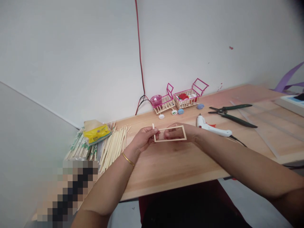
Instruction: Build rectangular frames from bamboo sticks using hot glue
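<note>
A small rectangular frame of thin wooden sticks (182, 128) is held above the wooden table (180, 164), between both hands. My left hand (142, 139) pinches its left end, where a short stick stands up past the corner. My right hand (177, 132) is behind the frame, fingers closed on its right part. A thin gold bangle sits on my left wrist.
A white glue gun (211, 127) lies just right of my hands, with green-handled pliers (231, 114) beyond it. Two pink-and-wood stick carts (180, 98) stand by the wall. Loose wooden sticks (112, 145) and a yellow packet (96, 133) lie at the left. A red cable (140, 57) runs down the wall.
</note>
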{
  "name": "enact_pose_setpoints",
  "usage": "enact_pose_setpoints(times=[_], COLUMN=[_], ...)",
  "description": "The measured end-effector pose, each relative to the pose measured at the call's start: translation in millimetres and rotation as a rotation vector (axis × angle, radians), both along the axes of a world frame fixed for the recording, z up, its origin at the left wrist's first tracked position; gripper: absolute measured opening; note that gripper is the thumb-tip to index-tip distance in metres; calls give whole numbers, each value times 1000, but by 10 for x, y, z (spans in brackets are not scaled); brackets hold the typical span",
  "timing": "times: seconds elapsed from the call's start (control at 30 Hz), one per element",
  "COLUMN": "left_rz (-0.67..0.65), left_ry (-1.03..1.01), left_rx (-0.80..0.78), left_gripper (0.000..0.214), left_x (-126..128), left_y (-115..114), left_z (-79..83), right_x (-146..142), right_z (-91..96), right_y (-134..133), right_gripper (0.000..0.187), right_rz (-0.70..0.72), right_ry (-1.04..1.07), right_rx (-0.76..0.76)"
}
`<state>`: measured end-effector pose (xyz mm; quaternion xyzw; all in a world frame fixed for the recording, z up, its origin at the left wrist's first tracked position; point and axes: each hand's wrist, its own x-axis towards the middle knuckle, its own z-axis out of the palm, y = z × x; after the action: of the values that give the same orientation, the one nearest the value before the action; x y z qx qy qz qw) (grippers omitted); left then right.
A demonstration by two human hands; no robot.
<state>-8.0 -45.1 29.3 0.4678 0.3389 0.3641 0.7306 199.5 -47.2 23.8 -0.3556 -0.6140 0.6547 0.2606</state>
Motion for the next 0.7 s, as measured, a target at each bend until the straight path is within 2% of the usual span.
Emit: enact_pose_setpoints(times=[0.17,0.33,0.4,0.47,0.57,0.7], left_rz=[43,144,178,205,228,220], left_ry=[-48,-161,-201,-228,-244,-231], left_rx=[1,20,21,16,6,-4], left_gripper=[24,20,18,15,14,18], left_x=[-44,-160,-194,-213,-205,-134], left_y=[41,150,182,200,202,156], left_z=[27,68,74,71,56,36], right_x=[29,138,181,199,150,-42], right_z=[-13,13,37,62,94,112], right_y=[63,185,216,218,158,5], right_gripper=[28,20,21,22,29,49], right_rz=[-188,-512,-621,-669,-587,-253], right_ry=[-148,-270,-295,-304,-291,-214], right_rx=[219,476,548,584,597,478])
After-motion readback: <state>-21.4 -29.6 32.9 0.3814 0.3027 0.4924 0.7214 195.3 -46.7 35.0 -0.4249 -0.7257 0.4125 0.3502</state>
